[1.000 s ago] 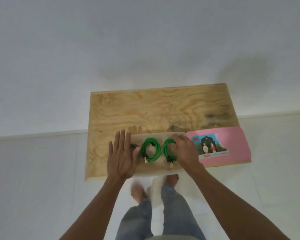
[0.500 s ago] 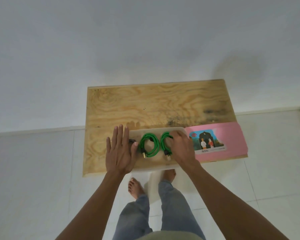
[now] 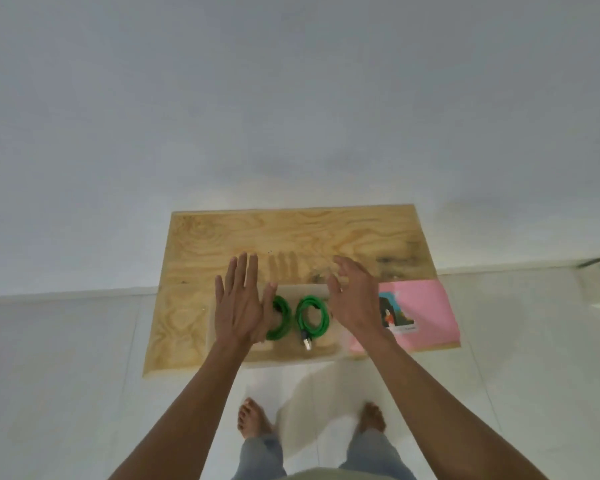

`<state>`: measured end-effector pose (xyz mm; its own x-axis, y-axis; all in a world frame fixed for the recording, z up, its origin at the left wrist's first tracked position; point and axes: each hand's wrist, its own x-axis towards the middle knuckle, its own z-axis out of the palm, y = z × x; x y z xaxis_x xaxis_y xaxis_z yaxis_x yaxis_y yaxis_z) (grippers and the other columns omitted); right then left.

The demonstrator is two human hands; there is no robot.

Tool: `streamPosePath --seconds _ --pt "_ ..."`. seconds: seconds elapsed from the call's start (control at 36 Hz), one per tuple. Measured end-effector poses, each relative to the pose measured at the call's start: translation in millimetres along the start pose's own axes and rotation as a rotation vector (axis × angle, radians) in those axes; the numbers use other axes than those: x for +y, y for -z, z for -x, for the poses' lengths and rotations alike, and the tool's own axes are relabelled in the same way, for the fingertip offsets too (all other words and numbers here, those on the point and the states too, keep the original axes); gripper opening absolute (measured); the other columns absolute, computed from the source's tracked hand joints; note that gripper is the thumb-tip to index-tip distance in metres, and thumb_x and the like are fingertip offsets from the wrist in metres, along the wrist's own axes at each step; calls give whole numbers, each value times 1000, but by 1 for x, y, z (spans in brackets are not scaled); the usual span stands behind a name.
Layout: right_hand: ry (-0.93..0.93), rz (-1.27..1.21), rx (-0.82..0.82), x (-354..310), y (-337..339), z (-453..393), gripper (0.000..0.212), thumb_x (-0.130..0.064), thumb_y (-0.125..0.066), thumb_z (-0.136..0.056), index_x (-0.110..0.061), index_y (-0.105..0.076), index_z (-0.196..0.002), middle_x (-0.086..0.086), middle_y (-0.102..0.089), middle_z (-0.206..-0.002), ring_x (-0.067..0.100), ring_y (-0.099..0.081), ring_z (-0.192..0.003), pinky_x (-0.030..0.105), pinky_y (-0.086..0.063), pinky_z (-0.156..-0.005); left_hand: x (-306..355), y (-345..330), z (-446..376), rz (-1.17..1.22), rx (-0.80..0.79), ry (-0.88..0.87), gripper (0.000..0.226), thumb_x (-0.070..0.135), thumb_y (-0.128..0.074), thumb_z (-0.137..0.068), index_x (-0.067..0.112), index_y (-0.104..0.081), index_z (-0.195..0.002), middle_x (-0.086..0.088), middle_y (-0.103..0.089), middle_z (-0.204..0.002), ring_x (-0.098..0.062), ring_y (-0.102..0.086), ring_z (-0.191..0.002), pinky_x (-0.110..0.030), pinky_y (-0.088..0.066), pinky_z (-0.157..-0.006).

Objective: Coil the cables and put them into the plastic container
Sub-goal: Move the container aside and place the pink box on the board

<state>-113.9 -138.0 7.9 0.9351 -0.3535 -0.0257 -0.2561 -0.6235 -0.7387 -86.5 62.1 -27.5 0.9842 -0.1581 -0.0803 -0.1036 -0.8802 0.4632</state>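
head view: two green coils (image 3: 311,317) lie between both empty hands (image 3: 240,306).

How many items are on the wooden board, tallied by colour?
Green coiled cables: 2, left one and right one, both inside the container.
Clear plastic container: 1.
Pink lid or card: 1, beside the container.
Total: 4.
Both hands, left and right, are open and hold nothing.

two green coiled cables (image 3: 311,318), side by side inside clear plastic container (image 3: 293,356)
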Motion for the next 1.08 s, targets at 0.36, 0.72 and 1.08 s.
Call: streamPosePath --seconds 0.36,0.72,1.08 --pt "28 -93 84 107 140 -44 39 -20 -62 -93 -18 -60 -131 4 -66 -122 18 -65 -104 31 -51 -95 203 -77 -16 162 119 -79 63 41 -42 -104 7 -29 -155 -18 -31 -161 -34 -26 -150 -51 -23 -121" --pt "-213 71 -161 250 148 -24 53 -25 -61 -94 -17 -46 -144 8 -48 -143 28 -48 -129 37 -44 -104 208 -196 22 -25 -130 202 66 37 -61 -94 2 -39 -145 -23 -42 -149 -39 -33 -141 -52 -28 -116" --pt "-300 91 -258 292 125 -22 68 -36 -51 -100 -23 -15 -157 7 -10 -165 25 -15 -151 39 -29 -115 209 -239 9 -20 -23 350 87 63 -65 -83 23 -27 -150 -31 -18 -159 -45 -11 -150 -55 -10 -122"
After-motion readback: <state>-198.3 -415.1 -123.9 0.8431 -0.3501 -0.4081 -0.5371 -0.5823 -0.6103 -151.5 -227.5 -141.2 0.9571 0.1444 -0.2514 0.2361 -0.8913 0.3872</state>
